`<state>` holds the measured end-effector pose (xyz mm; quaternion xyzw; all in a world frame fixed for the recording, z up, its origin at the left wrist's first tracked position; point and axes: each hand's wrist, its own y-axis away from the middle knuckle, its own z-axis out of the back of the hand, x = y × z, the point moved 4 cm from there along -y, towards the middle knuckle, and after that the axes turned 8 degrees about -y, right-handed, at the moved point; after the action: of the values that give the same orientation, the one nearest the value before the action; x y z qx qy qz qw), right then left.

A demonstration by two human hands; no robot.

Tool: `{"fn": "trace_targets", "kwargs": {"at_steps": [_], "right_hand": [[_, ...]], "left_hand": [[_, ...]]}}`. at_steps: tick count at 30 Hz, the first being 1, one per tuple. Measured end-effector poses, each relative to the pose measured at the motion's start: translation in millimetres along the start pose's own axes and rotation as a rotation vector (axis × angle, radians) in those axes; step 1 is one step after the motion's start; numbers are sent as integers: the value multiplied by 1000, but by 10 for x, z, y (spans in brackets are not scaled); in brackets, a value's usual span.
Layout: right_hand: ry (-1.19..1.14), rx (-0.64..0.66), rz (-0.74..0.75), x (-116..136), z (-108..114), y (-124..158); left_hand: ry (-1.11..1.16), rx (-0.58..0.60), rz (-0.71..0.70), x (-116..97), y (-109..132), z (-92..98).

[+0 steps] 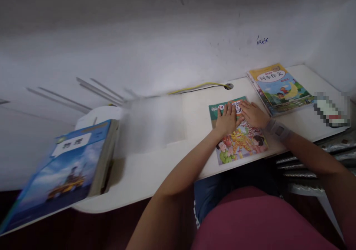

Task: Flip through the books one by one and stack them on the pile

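A thin textbook (236, 146) with a green and orange top and a colourful drawing of children and a dragon lies flat on the white desk. My left hand (226, 119) rests flat on its upper left part, fingers spread. On the upper right of the same cover, my right hand (253, 113) is pressed flat with its fingers stretched out, a band round the wrist. Both hands partly hide the title. A clear plastic sheet (152, 125), blurred, lies to the left of the textbook.
At the left stands a thick stack topped by a blue physics book (75, 172). Several books, a yellow and blue one (280, 85) on top, lie at the right beside a pixelated object (330, 111). Cables (200, 85) run along the wall into a round desk hole (228, 86).
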<state>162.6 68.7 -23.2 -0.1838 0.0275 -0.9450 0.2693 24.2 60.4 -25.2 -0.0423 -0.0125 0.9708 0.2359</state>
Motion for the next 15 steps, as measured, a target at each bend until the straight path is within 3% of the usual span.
{"fn": "trace_targets", "kwargs": {"at_steps": [3, 9, 15], "right_hand": [[59, 80, -26, -131, -102, -271], [53, -2, -129, -386, -169, -781], [69, 3, -125, -406, -186, -796]], "left_hand": [[-17, -2, 0, 4, -10, -13], [-34, -22, -26, -98, 70, 8], [-29, 51, -570, -710, 601, 9]]}}
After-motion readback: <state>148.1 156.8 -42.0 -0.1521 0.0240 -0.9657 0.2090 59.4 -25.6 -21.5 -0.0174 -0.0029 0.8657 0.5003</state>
